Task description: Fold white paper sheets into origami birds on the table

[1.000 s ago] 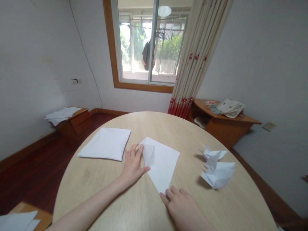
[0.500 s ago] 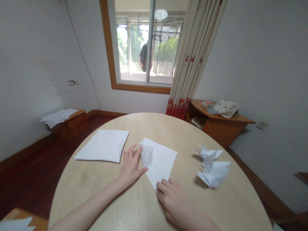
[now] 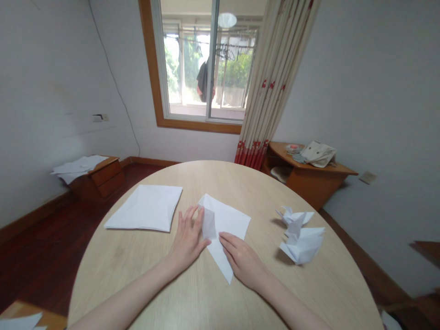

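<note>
A partly folded sheet of white paper (image 3: pixel 231 219) lies near the middle of the round table, one narrow point toward me. Its left corner is turned over into a small raised flap (image 3: pixel 208 223). My left hand (image 3: pixel 188 231) holds the flap's left edge, index finger near the top and thumb at the bottom. On the lower middle of the sheet rest the fingertips of my right hand (image 3: pixel 242 257); its fingers are stretched out close together. The underside of the flap is hidden.
A stack of white paper (image 3: pixel 144 208) lies at the table's left. Folded paper figures (image 3: pixel 300 245) stand on the right of the round table (image 3: pixel 192 298). Behind are a small cabinet (image 3: pixel 110 178) with papers, and a corner desk (image 3: pixel 309 183) with a cloth bag (image 3: pixel 319 153).
My right hand has moved up from the sheet's lower corner onto its middle, with its fingers straightened. The lower point of the paper now shows uncovered. My left hand stays at the flap.
</note>
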Demonstrator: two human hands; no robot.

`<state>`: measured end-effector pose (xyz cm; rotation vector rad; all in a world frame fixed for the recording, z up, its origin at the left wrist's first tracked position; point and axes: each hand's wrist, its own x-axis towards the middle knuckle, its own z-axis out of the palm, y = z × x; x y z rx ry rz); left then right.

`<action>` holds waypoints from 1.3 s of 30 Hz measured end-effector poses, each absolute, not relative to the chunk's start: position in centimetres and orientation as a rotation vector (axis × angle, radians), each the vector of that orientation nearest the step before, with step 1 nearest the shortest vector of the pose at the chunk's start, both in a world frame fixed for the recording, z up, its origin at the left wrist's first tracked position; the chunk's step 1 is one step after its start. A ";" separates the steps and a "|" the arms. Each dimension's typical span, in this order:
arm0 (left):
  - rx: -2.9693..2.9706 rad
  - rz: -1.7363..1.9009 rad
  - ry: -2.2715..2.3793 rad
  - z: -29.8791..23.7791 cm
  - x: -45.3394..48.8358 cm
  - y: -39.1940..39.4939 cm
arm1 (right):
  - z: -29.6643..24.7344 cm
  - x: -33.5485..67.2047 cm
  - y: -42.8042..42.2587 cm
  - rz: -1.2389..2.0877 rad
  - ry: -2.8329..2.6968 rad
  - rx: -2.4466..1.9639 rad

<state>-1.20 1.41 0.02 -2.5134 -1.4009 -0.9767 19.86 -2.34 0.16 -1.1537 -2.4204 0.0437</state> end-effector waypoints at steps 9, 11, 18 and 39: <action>-2.450 -0.987 -1.111 0.0 -1.2 0.6 | 0.1 20.1 -2.2 0.132 -2.405 -1.140; -2.451 -0.953 -1.073 0.3 -1.1 0.3 | 0.1 20.1 -2.3 0.148 -2.406 -1.142; -2.485 -0.896 -1.047 1.2 -1.1 -0.3 | 0.4 19.9 -2.4 0.148 -2.429 -1.160; -2.701 -0.816 -1.255 0.8 -1.1 0.4 | 0.3 19.9 -2.4 0.104 -2.430 -1.196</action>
